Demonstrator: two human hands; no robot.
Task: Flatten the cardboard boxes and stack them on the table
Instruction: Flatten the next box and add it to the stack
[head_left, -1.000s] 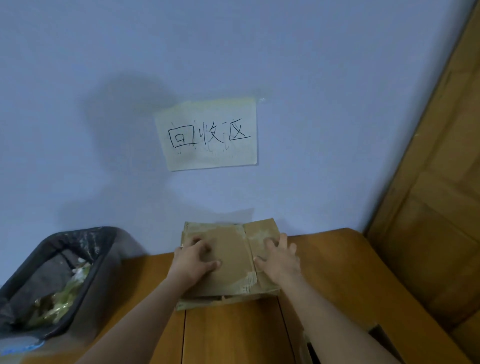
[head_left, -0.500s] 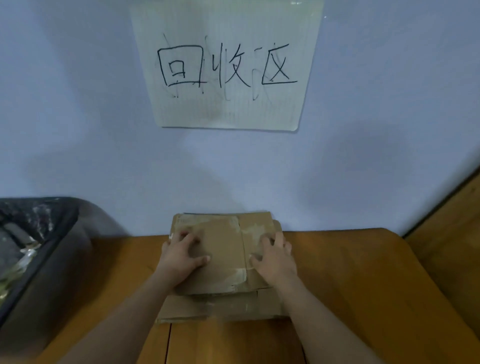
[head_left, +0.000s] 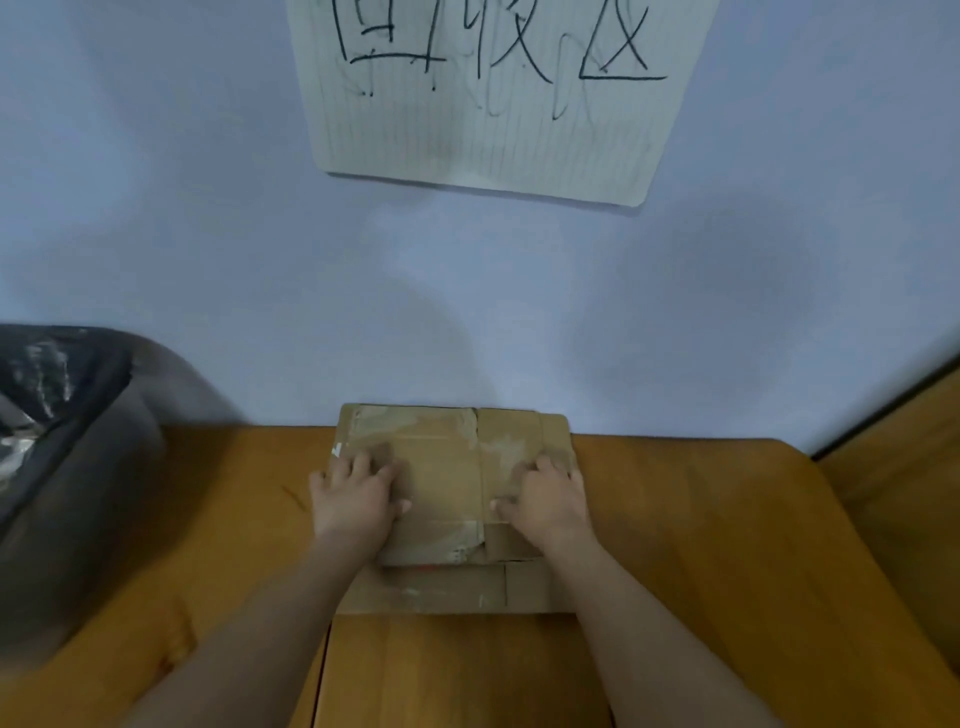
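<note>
2 flattened boxes lay stacked on the wooden table (head_left: 701, 545) against the wall. The top box (head_left: 447, 483) sat on the bottom box (head_left: 441, 590), whose near edge stuck out. The left hand (head_left: 356, 501) and right hand (head_left: 548, 501) pressed flat on the top box, fingers spread. A lined bin (head_left: 62, 415) stood at the left, and a paper sign (head_left: 488, 104) hung above.

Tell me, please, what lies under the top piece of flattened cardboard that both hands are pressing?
Under the top cardboard another flattened cardboard piece sticks out at the near edge, lying on the wooden table. Whether more pieces lie between them is covered.
</note>
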